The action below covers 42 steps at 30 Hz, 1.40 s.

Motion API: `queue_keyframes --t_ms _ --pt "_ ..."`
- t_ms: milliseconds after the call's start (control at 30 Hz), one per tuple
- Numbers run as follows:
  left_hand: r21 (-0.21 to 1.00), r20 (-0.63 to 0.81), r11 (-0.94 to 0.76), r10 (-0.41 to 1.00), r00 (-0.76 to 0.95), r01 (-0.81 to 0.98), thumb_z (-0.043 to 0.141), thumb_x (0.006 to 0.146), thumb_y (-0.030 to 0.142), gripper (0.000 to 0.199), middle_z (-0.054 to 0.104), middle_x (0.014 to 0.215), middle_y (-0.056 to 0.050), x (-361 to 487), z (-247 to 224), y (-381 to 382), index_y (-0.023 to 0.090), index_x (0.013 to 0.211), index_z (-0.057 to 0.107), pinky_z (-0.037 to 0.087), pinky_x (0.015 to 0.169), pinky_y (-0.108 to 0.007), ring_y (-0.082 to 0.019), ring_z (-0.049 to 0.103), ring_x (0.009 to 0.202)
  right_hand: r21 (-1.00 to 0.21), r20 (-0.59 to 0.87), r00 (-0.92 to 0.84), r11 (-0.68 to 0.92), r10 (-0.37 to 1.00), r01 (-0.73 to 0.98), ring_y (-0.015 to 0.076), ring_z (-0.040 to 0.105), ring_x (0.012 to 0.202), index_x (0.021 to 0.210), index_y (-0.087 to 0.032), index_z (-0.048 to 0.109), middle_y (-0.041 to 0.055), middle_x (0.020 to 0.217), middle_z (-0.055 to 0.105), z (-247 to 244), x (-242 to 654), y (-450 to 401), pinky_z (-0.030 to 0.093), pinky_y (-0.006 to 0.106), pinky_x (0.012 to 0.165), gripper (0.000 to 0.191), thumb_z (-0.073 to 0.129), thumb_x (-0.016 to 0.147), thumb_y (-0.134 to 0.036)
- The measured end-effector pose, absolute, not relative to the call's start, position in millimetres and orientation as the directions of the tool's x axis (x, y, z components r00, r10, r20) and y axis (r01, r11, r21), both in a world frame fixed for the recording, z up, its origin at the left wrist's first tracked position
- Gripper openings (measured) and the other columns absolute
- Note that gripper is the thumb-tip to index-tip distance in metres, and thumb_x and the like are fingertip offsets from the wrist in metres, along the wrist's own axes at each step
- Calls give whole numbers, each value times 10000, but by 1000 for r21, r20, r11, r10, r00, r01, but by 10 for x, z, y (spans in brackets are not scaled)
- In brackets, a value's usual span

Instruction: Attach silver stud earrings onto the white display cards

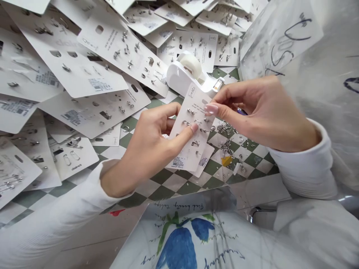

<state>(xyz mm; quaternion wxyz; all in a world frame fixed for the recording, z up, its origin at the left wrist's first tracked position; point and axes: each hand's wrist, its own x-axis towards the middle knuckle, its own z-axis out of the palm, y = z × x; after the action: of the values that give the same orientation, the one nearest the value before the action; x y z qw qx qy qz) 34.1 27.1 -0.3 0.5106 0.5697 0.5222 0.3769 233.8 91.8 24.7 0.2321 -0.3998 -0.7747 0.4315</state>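
The left hand [151,145] holds a white card of small metal earrings [190,118], thumb across its front, tilted above the green-and-white checked surface [165,193] in front of a white tape dispenser [179,76]. The right hand [262,114] has its thumb and fingertips drawn close together at the card's upper right edge, though whether they grip anything cannot be told. Loose metal pieces [226,147] lie below that hand, and many more cards [92,108] overlap to the left and behind.
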Motion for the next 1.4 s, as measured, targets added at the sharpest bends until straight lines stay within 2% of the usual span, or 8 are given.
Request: queue_keyframes --t_ms 100,333,533,700,900,1067,1233,1400 --pt "978 -131 103 979 154 179 771 868 273 133 733 902 -31 344 -9 268 187 936 696 545 490 -238 -181 694 700 -852 -30 -643 316 765 416 163 596 634 755 -192 734 51 795 731 268 2355 925 456 318 504 248 860 857 -380" --pt "969 -79 35 982 174 243 739 880 210 127 677 793 12 349 -11 284 199 787 653 446 434 -208 -125 633 619 -842 -30 -642 327 766 429 147 508 610 731 -216 706 14 720 664 201 2318 914 427 309 532 200 856 857 -256" --pt "960 -107 53 977 183 274 691 878 189 49 672 812 0 369 4 283 192 833 674 370 379 -219 -123 606 595 -822 -73 -588 286 805 493 135 449 590 712 -192 709 12 673 578 164 2273 865 365 293 492 262 831 888 -343" --pt "946 -100 44 982 161 321 685 878 198 81 646 768 6 394 -11 269 199 802 658 372 379 -219 -121 581 576 -826 -89 -566 256 820 502 121 406 566 695 -184 686 -1 629 517 149 2255 845 350 271 478 339 819 891 -426" --pt "948 -114 59 980 160 313 690 883 227 50 637 769 4 393 -15 282 198 843 679 352 371 -223 -116 557 568 -821 -75 -557 266 827 506 128 410 577 679 -187 654 4 642 523 129 2256 856 361 277 491 337 818 892 -390" --pt "957 -167 119 972 165 265 721 865 224 45 549 684 28 375 1 303 193 880 694 302 357 -229 -90 433 497 -818 -30 -542 291 840 496 136 412 588 690 -196 636 -2 646 518 105 2233 832 371 292 522 297 784 918 -313" --pt "959 -234 197 956 175 205 769 835 225 174 385 592 60 360 17 316 194 743 625 260 346 -231 -72 315 459 -783 99 -563 413 821 465 147 435 595 722 -219 599 -19 645 531 73 2196 803 373 318 567 243 735 914 -159" --pt "959 -279 261 941 193 114 779 820 155 258 362 554 77 350 25 326 190 677 567 288 349 -205 -61 337 439 -766 131 -611 471 781 438 182 494 688 779 -232 567 7 768 605 31 2185 822 411 346 648 207 670 929 -133"
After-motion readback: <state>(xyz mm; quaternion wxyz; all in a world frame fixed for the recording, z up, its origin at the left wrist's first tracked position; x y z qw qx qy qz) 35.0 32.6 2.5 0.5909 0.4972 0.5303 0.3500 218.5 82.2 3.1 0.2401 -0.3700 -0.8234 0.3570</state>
